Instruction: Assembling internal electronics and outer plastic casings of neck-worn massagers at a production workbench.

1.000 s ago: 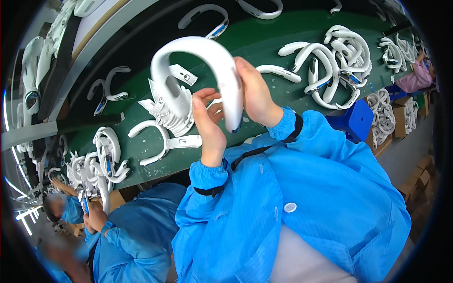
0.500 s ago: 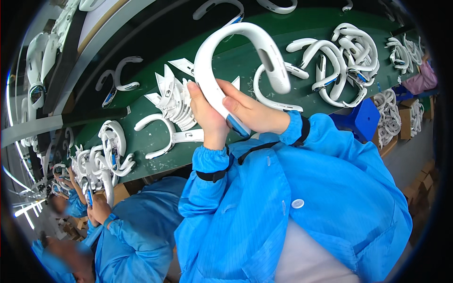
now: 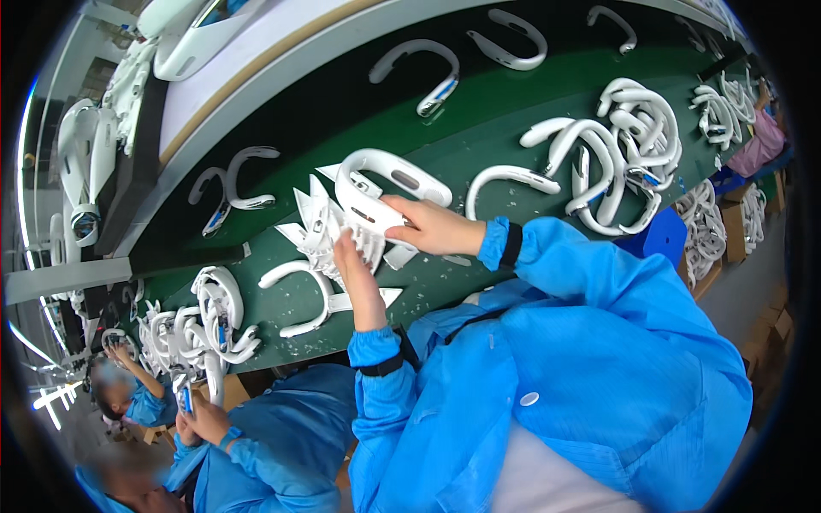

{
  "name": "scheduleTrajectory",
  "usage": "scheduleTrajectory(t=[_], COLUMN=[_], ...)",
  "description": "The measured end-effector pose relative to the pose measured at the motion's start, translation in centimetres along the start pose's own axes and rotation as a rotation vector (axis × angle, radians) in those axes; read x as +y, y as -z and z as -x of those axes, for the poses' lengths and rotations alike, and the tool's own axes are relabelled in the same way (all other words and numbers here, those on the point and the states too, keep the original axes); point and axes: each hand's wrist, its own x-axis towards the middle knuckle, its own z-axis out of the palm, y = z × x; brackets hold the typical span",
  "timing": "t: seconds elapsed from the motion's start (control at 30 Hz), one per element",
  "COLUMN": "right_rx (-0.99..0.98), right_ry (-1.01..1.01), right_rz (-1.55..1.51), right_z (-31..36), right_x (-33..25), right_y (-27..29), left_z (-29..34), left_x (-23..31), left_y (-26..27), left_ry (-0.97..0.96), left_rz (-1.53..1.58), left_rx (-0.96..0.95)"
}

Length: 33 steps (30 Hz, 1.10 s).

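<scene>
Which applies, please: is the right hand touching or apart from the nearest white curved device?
Touching: the head view shows the right hand gripping one limb of the device.

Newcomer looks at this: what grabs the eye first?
Probably the blue coat, filling the lower middle and right. Then the white curved band in the right hand, over the green table near the picture's centre, and the tangled pile of similar bands at upper right.
</scene>
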Motion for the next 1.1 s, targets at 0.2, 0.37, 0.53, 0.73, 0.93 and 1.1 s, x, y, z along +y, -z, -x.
scheduleTrajectory(t=[0.2,0.37,0.53,0.73,0.93,1.1], right_rx=[0.137,0.205,0.277,-0.052,0.384,0.571], right_ry=[0.182,-0.102,-0.302,-0.127,0.017,0.133], right_rz=[0.398,0.708,1.228,1.224,0.273,-0.884], right_z=[-13.1,-21.2,-13.7,-10.4,-6.1,0.8], right_x=[0.9,6.9,15.8,16.2,6.7,1.2], right_y=[2.7,6.6,16.5,22.5,21.8,18.0], left_z=[2.8,3.7,3.1,2.3,1.9,3.0], left_x=[-2.8,-3.3,-3.6,-3.4,-4.0,-0.8], left_y=[3.8,4.4,5.6,3.4,-2.6,-10.0], left_ry=[0.186,0.234,0.256,0.277,0.185,0.208], left_rz=[0.056,0.007,0.010,0.007,-0.031,-0.012], left_rx=[0.012,0.041,0.009,-0.060,-0.376,-0.939])
